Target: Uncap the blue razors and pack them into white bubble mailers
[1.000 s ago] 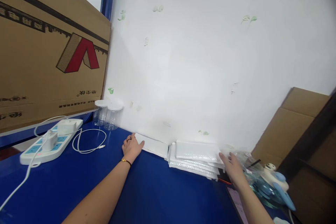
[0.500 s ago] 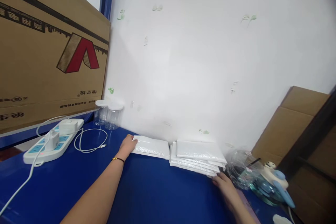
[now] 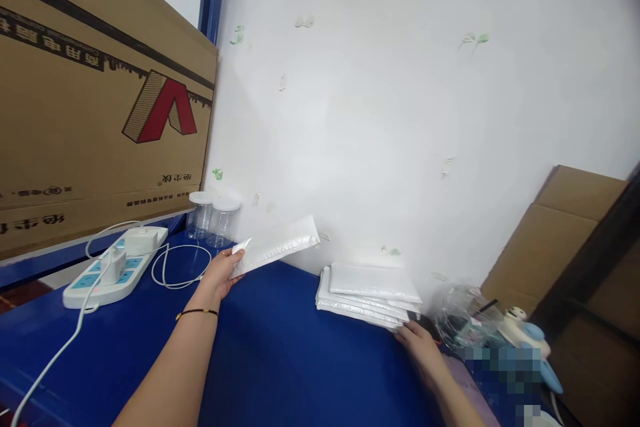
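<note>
Raised above the blue table (image 3: 300,360), a white padded envelope (image 3: 280,247) is held at its left end by my left hand (image 3: 224,271), thumb on top. It tilts up toward the right, near the wall. A stack of several white envelopes (image 3: 367,293) lies on the table against the wall. My right hand (image 3: 419,345) is at the stack's lower right corner, its fingertips together on the edge; whether they grip an envelope is hard to make out.
At the left are a power strip (image 3: 117,267) with plugs and cables, and two clear lidded jars (image 3: 223,220). A large cardboard box (image 3: 100,113) stands behind them. A clear plastic bag (image 3: 463,320) and a blue-and-white object (image 3: 530,340) sit at the right.
My left hand has lifted the left envelope off the table and tilted it. My right hand stays at the stack's corner. The view has shifted slightly.
</note>
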Available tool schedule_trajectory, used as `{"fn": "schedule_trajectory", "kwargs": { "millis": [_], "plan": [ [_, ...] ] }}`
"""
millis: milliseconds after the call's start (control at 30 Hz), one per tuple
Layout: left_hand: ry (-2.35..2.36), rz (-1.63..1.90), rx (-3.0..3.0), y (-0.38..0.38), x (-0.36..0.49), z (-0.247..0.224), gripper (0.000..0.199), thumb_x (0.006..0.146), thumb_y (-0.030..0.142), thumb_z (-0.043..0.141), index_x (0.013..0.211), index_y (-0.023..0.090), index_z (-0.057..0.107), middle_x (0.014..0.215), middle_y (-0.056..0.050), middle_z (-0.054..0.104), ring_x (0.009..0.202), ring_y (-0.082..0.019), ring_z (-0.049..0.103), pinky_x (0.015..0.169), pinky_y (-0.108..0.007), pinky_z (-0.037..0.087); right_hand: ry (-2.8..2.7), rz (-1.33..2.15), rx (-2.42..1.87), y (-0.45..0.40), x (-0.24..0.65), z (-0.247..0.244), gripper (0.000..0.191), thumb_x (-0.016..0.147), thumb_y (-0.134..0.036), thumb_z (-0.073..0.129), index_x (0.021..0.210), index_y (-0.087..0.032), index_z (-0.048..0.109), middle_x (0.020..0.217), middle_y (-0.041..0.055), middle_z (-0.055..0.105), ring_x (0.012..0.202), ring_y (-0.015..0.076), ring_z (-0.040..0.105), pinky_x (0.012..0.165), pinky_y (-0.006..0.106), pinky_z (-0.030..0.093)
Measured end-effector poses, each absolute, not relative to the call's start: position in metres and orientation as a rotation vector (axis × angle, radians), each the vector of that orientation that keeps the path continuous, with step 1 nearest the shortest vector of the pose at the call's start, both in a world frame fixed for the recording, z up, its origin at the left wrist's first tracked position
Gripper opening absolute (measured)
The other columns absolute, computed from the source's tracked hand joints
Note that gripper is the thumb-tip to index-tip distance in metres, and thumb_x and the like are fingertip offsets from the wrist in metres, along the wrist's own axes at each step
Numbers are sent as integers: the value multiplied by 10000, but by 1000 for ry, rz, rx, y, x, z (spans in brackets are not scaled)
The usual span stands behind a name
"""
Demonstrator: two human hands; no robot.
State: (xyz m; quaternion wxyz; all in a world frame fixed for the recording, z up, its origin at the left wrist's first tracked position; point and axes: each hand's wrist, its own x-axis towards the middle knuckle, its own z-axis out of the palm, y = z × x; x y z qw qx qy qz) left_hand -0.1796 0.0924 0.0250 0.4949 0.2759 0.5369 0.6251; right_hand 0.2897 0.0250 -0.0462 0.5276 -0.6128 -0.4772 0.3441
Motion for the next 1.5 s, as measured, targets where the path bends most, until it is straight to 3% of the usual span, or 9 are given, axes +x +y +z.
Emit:
{"fn": "schedule_trajectory", "kwargs": {
  "millis": [300, 533, 833, 933, 1067, 1167, 1300, 1400, 1500],
  "plan": [
    [1079, 1494, 659, 87, -175, 31, 234, 735, 193, 655, 944, 191, 551, 762, -10, 638, 598, -122, 615, 557, -244, 515, -1286, 946, -1370, 33, 213, -32, 335, 617, -279, 617, 916, -151, 697, 893, 60, 723, 851, 238, 646, 809, 317, 478],
    [968, 1468, 757, 76, -172, 42, 286, 705, 246, 702, 939, 179, 553, 699, -11, 650, 572, -132, 624, 510, -213, 503, -1420, 921, -1379, 52, 150, -18, 438, 627, -184, 525, 1041, -124, 658, 961, 60, 713, 935, 256, 614, 853, 336, 435],
    [1016, 1359, 902, 65, -152, 51, 349, 691, 326, 715, 946, 172, 534, 721, -24, 654, 592, -151, 624, 528, -244, 492, -1390, 1052, -1226, 52, 125, -12, 425, 612, -164, 559, 1023, -168, 665, 970, 37, 711, 955, 239, 612, 853, 311, 447],
    [961, 1283, 971, 59, -139, 54, 398, 669, 360, 718, 960, 186, 511, 770, -19, 644, 601, -145, 607, 524, -243, 474, -1093, 1054, -1193, 30, 144, 3, 335, 704, -365, 584, 963, -171, 670, 970, 63, 706, 916, 251, 620, 773, 326, 483],
    [932, 1215, 1120, 53, -116, 49, 451, 627, 432, 717, 931, 193, 486, 754, 6, 607, 604, -137, 577, 531, -231, 437, -904, 1471, -960, -16, 165, 25, 564, 780, -617, 455, 1059, -157, 624, 920, 113, 700, 833, 269, 651, 649, 346, 514],
    [1003, 1198, 1291, 50, -101, 44, 408, 641, 467, 676, 871, 194, 479, 720, 27, 582, 602, -129, 545, 553, -227, 404, -831, 1542, -974, -38, 170, 22, 505, 754, -538, 584, 1084, -156, 592, 849, 95, 701, 673, 222, 652, 492, 270, 476],
    [1283, 1243, 1564, 41, -88, 51, 275, 712, 444, 580, 747, 196, 468, 584, 66, 456, 541, -114, 454, 529, -224, 319, -736, 1412, -1091, -39, 176, -3, 415, 666, -390, 740, 979, -170, 579, 702, 28, 670, 453, 118, 554, 323, 177, 325],
    [1431, 1215, 1732, 33, -80, 65, 215, 718, 387, 569, 704, 200, 463, 570, 63, 438, 526, -117, 431, 523, -233, 300, -712, 1307, -1189, -31, 186, -18, 394, 615, -393, 772, 859, -194, 535, 555, -40, 586, 356, 68, 460, 275, 141, 215],
    [1512, 1151, 1824, 26, -73, 76, 197, 726, 375, 564, 694, 205, 469, 588, 47, 476, 537, -128, 445, 525, -239, 305, -692, 1253, -1243, -27, 198, -26, 455, 574, -341, 785, 891, -232, 479, 507, -89, 522, 329, 54, 420, 276, 128, 193]
  ]
}}
